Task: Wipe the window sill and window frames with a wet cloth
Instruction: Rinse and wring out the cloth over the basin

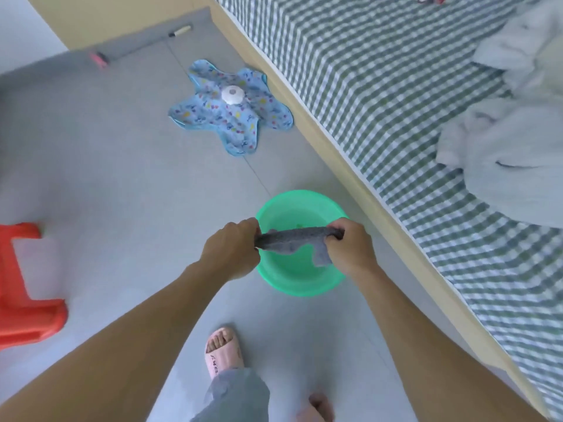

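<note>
Stretching between both fists, the grey cloth (297, 239) hangs over the green basin (275, 278) on the floor beside the bed (396, 95). The left hand (233, 248) grips one bunched end, the right hand (350, 248) the other. It looks soft, limp and light (heavier if soaked, and likely to drip), so holding the ends suits wringing. Whether the basin holds water is hard to make out; no window sill or frames are in view.
</note>
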`<state>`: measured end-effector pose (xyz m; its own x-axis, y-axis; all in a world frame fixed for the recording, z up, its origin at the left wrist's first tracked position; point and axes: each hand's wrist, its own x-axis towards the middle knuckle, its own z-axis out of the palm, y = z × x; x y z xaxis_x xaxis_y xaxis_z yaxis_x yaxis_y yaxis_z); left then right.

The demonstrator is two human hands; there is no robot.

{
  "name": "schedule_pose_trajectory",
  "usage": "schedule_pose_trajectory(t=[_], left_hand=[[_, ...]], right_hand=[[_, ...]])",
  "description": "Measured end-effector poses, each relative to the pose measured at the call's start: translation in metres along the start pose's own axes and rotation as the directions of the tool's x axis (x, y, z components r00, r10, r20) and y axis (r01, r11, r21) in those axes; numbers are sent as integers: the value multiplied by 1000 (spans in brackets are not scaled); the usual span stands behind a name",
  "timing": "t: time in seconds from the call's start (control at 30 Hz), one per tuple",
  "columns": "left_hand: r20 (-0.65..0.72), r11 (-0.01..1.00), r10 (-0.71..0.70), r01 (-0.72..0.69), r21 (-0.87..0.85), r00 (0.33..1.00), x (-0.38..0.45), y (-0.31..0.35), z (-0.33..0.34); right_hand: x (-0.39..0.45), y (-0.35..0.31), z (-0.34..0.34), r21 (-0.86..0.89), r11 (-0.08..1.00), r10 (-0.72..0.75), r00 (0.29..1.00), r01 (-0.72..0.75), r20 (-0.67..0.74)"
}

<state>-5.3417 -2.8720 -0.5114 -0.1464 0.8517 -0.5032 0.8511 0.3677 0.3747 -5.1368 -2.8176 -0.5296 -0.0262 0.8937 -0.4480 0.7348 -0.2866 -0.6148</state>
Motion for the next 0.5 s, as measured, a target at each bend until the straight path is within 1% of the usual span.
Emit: schedule_pose_trajectory(t=[0.07, 0.13, 0.17, 0.23, 0.27, 0.3, 0.33, 0.37, 0.4, 0.43, 0.47, 0.5], left_hand=[[-50, 999, -17, 14, -52, 999, 54, -3, 46], [-130, 982, -45, 20, -186, 990, 98, -4, 94], [-209, 974, -35, -13, -224, 977, 111, -4, 115], [-343, 970, -17, -67, -232, 939, 143, -8, 165], [-320, 979, -9, -56, -196, 947, 156, -11, 189], [-234, 990, -6, -28, -139, 972, 174, -16, 219], [-90, 998, -21, 16, -56, 996, 186, -20, 245], [50, 998, -56, 55, 9, 997, 200, -24, 276], [121, 995, -100, 96, 35, 988, 210, -28, 298], [119, 992, -128, 126, 17, 985, 219, -32, 316], [60, 989, -147, 148, -17, 987, 230, -35, 334], [-16, 990, -139, 138, -40, 990, 245, -38, 352]], right_hand=[[55, 39, 27, -19, 1000, 6, 1000, -6, -4], [102, 79, 56, -42, 999, 0, 999, -1, -34], [117, 96, 67, -44, 999, -8, 998, 5, -70], [154, 134, 95, -38, 998, -51, 987, 46, -152], [169, 153, 110, -65, 994, -96, 982, 86, -166], [187, 175, 127, -146, 982, -141, 981, 122, -131], [200, 196, 143, -268, 951, -180, 982, 157, -63], [213, 223, 161, -399, 901, -182, 983, 172, 14], [222, 243, 175, -475, 859, -174, 981, 193, 83], [226, 257, 187, -485, 851, -171, 979, 203, 108], [233, 272, 202, -469, 858, -191, 978, 208, 85], [242, 281, 217, -451, 867, -216, 976, 209, 36]])
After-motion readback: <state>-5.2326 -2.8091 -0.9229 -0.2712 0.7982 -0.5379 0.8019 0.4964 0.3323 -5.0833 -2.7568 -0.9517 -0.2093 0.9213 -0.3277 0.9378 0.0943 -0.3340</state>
